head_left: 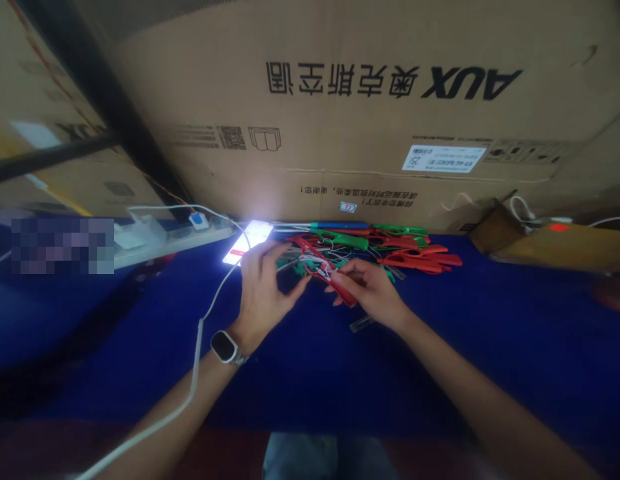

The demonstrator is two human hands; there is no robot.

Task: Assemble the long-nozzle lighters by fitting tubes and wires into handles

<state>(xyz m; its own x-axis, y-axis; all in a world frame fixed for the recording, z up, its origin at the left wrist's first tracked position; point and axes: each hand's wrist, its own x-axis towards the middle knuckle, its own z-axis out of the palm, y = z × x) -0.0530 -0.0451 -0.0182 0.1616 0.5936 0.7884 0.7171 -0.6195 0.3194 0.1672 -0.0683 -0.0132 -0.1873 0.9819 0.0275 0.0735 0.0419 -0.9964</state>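
Observation:
My right hand (373, 290) pinches a long red plastic casing (346, 293) near its lower end. Small white and metal parts show inside this open casing. Across from it, my left hand (265, 287) has its fingers curved and apart, with the thumb close to the casing and nothing visible in its grasp. Behind both hands lies a pile of red casings (423, 259), green casings (401, 230) and thin wires. Several tools with metal shafts lie there, one with a blue handle (340, 226). A lit phone (247, 241) is just beyond my left fingers.
A blue cloth (310, 373) covers the table. A large cardboard box (340, 120) stands along the back. A white cable (197, 353) runs over my left forearm. To the left is a power strip (180, 241), to the right a low cardboard box (565, 245). A small clear strip (361, 325) lies near my right hand.

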